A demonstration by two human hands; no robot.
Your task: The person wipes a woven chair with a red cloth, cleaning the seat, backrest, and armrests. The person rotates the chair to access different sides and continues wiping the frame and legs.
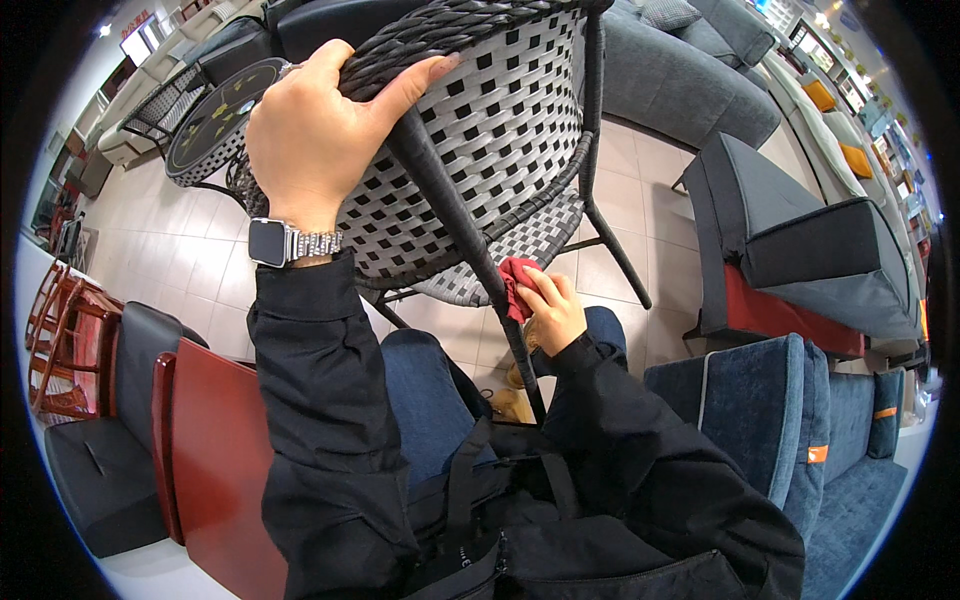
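Observation:
A wicker chair (pixel 502 120) with a black-and-grey woven back is before me, tilted, its frame wrapped in black strands. My left hand (pixel 311 142), a watch at its wrist, grips the braided top rim (pixel 420 37) of the backrest, thumb along the edge. Lower down, my right hand (pixel 553 311) holds a crumpled red cloth (pixel 517 289) against a black chair leg (pixel 491 281). The fingertips press into the cloth. Part of the woven seat (pixel 536 232) shows beneath the backrest.
A round glass-topped table (pixel 217 112) stands at the upper left. Grey sofas (pixel 675 82) and a blue sofa (pixel 750 405) line the right side. A reddish-brown wooden panel (pixel 217 465) is at my left. Pale floor tiles (pixel 615 195) lie beneath the chair.

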